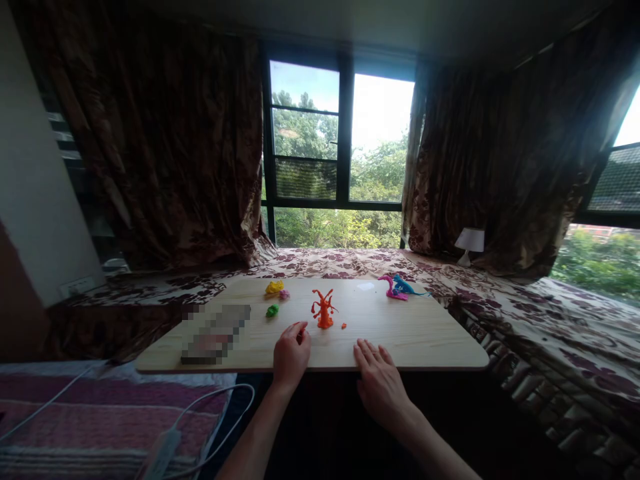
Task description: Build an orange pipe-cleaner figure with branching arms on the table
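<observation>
Right hand: My right hand [381, 387] lies palm down at the tabletop's [410, 333] near edge, fingers extended, grip apart.
Left hand: My left hand [291, 353] curls at seven o'clock from the orange branching figure [325, 312]; whether it clamps anything, I cannot tell.
Orange: The figure stands upright mid-table, an orange scrap [344, 326] at four o'clock.
Lumps: Green [272, 311] sits at nine; pink [285, 294] and yellow [275, 287] at ten.
Figures: Magenta [396, 292] and blue [404, 285] meet at two.

Two hands [291, 355], three figures [325, 317], perhaps four lumps [274, 287], one lamp [471, 240].
</observation>
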Action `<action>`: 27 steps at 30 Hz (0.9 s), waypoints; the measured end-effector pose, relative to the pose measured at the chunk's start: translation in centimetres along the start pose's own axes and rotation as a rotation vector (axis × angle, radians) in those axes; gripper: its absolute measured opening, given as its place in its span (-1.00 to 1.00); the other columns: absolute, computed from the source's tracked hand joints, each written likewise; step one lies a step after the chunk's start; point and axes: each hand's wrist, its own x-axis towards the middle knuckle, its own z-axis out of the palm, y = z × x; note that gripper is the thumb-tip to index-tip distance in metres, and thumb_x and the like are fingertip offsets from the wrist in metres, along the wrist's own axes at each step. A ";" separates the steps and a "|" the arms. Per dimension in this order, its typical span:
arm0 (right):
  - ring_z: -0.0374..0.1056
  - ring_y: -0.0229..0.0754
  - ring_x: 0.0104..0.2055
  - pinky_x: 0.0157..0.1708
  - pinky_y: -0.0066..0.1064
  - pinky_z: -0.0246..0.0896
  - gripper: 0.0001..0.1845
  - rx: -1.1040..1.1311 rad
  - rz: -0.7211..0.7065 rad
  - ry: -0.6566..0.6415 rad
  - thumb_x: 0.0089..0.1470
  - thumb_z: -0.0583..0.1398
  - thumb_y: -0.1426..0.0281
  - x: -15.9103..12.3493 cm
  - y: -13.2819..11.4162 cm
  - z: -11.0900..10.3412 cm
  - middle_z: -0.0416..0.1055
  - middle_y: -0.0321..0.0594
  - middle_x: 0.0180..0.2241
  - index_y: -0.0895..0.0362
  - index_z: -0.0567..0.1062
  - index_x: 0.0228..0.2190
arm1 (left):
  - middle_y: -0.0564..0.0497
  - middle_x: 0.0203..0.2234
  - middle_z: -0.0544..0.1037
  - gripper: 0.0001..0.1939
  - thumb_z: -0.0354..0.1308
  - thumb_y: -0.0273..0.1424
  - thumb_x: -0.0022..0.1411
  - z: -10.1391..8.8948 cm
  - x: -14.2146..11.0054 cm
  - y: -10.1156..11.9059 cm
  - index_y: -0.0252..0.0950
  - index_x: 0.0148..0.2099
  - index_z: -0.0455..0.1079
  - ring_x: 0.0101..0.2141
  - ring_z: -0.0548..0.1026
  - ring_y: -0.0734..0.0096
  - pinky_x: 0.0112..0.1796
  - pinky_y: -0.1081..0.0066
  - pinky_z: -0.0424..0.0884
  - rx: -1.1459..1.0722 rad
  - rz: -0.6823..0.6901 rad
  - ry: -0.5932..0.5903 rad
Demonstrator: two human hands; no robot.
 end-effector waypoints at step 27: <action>-0.26 -0.14 0.23 0.17 -0.26 -0.40 -0.30 -0.081 0.062 0.054 -0.10 0.00 0.51 -3.6 0.9 -0.1 -0.13 -0.13 0.20 0.25 0.04 0.14 | -0.07 -0.27 0.52 -0.71 -0.07 -0.40 0.09 0.1 -0.1 -0.1 -0.31 -0.20 0.42 -0.22 0.46 0.31 -0.14 0.36 0.33 0.005 -0.005 0.009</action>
